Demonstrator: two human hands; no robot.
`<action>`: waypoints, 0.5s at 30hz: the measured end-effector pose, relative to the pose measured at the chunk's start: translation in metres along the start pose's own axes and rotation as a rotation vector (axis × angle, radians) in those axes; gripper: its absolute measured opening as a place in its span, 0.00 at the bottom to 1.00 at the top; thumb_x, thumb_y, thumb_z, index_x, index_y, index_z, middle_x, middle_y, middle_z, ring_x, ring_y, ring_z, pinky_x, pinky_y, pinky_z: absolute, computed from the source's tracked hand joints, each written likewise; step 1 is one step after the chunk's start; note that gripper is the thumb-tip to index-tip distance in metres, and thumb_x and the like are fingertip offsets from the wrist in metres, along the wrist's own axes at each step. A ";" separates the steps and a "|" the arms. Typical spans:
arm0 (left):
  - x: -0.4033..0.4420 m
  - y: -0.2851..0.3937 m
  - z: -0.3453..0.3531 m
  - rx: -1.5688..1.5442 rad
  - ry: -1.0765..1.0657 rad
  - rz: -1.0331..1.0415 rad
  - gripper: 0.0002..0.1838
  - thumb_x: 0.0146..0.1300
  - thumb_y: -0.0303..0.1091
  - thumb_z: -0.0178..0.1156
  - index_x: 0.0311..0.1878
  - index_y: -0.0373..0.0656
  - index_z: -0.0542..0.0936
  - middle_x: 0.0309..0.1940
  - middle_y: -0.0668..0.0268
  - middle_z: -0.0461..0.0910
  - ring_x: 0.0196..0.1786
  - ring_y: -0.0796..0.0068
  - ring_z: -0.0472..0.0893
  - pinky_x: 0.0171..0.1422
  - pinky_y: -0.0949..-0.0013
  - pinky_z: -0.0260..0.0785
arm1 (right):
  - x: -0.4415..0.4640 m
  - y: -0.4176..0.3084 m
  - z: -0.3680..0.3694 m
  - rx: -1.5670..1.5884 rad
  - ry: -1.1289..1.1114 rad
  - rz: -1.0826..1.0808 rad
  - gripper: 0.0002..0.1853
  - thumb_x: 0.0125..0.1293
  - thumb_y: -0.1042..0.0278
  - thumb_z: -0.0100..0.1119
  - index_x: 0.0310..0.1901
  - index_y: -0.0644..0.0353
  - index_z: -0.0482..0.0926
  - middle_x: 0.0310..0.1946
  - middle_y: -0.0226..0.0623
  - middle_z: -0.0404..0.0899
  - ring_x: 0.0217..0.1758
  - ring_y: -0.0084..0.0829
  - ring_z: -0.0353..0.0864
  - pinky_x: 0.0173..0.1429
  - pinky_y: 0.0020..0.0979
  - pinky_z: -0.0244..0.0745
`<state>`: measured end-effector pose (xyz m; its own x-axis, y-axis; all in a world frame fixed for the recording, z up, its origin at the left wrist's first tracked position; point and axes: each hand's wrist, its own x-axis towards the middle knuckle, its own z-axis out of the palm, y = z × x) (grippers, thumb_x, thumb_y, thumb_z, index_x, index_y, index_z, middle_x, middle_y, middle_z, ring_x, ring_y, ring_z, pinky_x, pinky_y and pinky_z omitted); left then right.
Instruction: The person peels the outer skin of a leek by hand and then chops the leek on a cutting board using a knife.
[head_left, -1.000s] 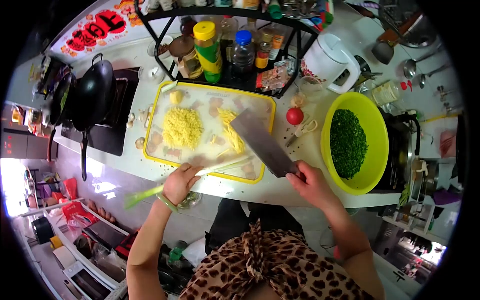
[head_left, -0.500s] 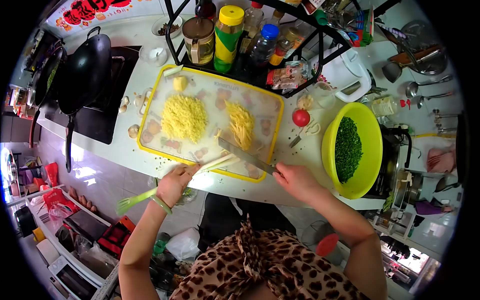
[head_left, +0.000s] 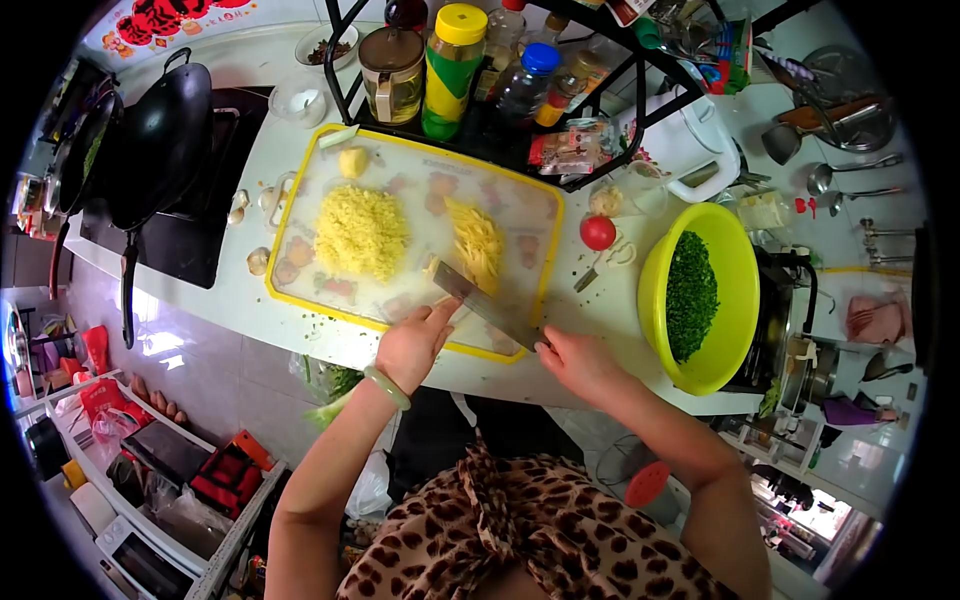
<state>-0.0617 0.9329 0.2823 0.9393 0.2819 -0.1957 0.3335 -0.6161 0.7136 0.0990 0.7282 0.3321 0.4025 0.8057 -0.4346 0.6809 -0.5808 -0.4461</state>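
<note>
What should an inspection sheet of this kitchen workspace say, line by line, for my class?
Surface: white counter, specks scattered; yellow-edged board on it.
Job's things: cleaver over the board; minced yellow heap and yellow strips on it.
Clutter: red round item, scissors.
Hands: right hand grips cleaver; left hand near blade, contact unclear.
Cables: nothing seen.
Surroundings: black pan at left; lime bowl of chopped greens at right.
</note>
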 end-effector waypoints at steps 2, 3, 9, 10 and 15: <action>0.001 -0.010 0.020 0.031 0.177 0.009 0.17 0.63 0.35 0.56 0.54 0.46 0.71 0.36 0.54 0.77 0.38 0.51 0.78 0.39 0.56 0.71 | 0.000 0.003 -0.003 0.027 -0.002 0.041 0.12 0.66 0.60 0.50 0.32 0.60 0.68 0.20 0.47 0.74 0.25 0.52 0.75 0.30 0.48 0.69; 0.001 -0.010 0.021 0.033 0.174 0.011 0.17 0.63 0.35 0.56 0.54 0.46 0.71 0.36 0.54 0.77 0.38 0.51 0.78 0.39 0.56 0.71 | 0.000 0.003 -0.004 0.061 0.000 0.047 0.12 0.66 0.60 0.51 0.32 0.60 0.68 0.20 0.47 0.74 0.25 0.52 0.75 0.30 0.48 0.69; 0.009 -0.001 0.026 0.114 0.297 -0.036 0.12 0.63 0.33 0.55 0.50 0.45 0.75 0.36 0.58 0.77 0.36 0.53 0.78 0.36 0.58 0.72 | -0.005 -0.005 -0.014 0.148 0.035 0.074 0.11 0.66 0.61 0.51 0.33 0.60 0.68 0.21 0.46 0.75 0.25 0.51 0.75 0.30 0.48 0.69; 0.010 0.000 0.028 0.153 0.314 -0.030 0.13 0.62 0.33 0.56 0.49 0.46 0.75 0.35 0.59 0.76 0.35 0.55 0.78 0.36 0.59 0.72 | -0.006 -0.005 -0.016 0.121 0.062 0.051 0.11 0.66 0.61 0.51 0.33 0.60 0.68 0.21 0.46 0.75 0.25 0.51 0.75 0.30 0.48 0.69; 0.007 0.000 0.036 0.239 0.366 0.026 0.14 0.59 0.32 0.58 0.50 0.47 0.77 0.31 0.61 0.73 0.33 0.59 0.77 0.34 0.61 0.71 | -0.006 0.006 -0.015 -0.012 0.082 -0.027 0.10 0.65 0.62 0.51 0.33 0.60 0.69 0.21 0.45 0.75 0.26 0.49 0.76 0.31 0.47 0.71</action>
<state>-0.0521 0.9085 0.2568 0.8713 0.4800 0.1023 0.3602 -0.7671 0.5309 0.1099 0.7222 0.3440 0.4322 0.8282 -0.3569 0.6992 -0.5577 -0.4473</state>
